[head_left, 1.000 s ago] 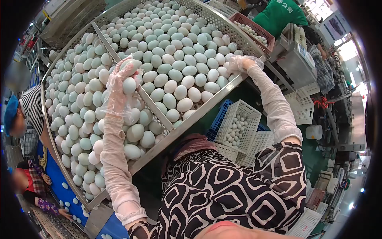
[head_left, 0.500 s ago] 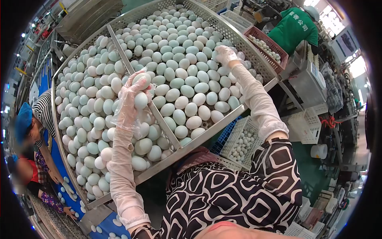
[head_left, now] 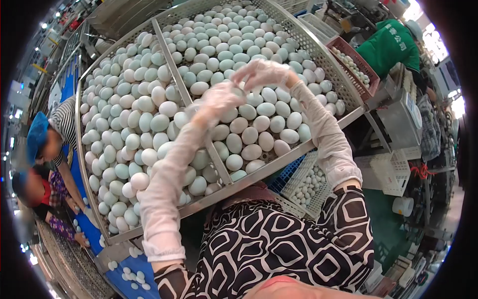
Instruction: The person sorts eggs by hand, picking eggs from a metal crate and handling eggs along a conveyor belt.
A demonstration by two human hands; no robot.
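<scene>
Meeting above the right-hand compartment of the perforated metal tray, the left hand and the right hand now hover almost touching — a second ago they were well apart, the left raised with eggs in its grip over the divider bar, the right out at the tray's far edge. Both wear loose clear plastic gloves. The right hand's fingers are spread open and empty. The left hand's fingers are loosely curled; whether an egg remains in them cannot be told, since glove film and motion blur hide the palm. The eggs — pale green and white — lie heaped directly beneath both hands. The work appears to have moved from the left compartment to the right.
</scene>
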